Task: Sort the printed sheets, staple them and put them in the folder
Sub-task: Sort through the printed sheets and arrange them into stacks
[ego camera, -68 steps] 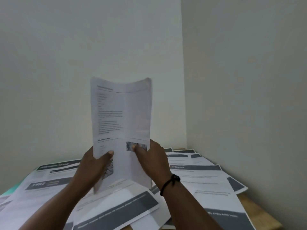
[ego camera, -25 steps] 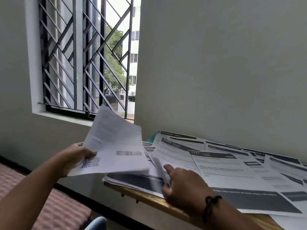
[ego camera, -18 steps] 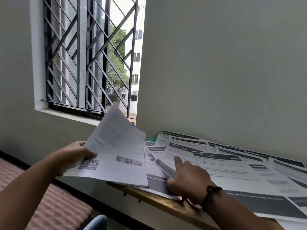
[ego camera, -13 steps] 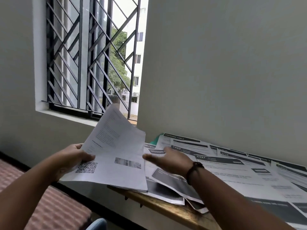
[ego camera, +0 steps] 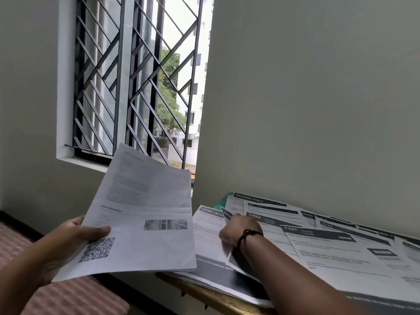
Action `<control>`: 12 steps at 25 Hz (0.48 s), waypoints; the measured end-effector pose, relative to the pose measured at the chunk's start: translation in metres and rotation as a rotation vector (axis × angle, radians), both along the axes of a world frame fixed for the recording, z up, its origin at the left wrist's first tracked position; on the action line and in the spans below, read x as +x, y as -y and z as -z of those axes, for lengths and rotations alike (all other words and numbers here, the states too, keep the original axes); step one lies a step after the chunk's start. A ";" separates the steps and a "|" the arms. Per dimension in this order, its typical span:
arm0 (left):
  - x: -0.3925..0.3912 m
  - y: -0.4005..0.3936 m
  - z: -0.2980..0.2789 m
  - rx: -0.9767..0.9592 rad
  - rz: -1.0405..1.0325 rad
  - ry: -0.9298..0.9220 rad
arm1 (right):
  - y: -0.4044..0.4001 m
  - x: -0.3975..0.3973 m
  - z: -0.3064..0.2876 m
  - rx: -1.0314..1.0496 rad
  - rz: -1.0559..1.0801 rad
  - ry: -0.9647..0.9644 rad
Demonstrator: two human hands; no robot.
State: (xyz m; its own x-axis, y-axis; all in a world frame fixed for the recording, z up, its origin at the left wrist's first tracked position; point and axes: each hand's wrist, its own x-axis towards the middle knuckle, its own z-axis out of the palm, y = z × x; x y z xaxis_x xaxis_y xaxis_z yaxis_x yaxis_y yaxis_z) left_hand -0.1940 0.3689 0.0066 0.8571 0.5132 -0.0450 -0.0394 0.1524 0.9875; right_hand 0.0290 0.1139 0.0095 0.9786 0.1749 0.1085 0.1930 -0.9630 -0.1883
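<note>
Left hand (ego camera: 75, 235) pinches a sheaf (ego camera: 145, 214); right hand (ego camera: 236, 228) on spread sheets (ego camera: 329, 251), grip unreadable.

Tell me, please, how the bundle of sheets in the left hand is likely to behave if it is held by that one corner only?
The bundle of sheets looks floppy: the left hand grips only its near-left corner, and the far edge already curves. It seems light, since one thumb pins it. Loose sheets could probably fan out or slip, as no staple is visible.

Sheets (ego camera: 261, 201) headed "DRESSING TABLE", "1492", "1327"; rest blurred.
</note>
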 end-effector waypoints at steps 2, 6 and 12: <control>0.005 0.005 0.002 0.004 0.016 0.001 | -0.001 -0.006 0.000 -0.113 -0.047 0.045; 0.014 0.017 0.005 0.022 0.070 0.003 | 0.010 -0.005 -0.008 0.028 -0.080 0.051; 0.044 0.039 -0.006 0.054 0.150 -0.003 | 0.093 -0.003 -0.050 0.808 -0.034 -0.020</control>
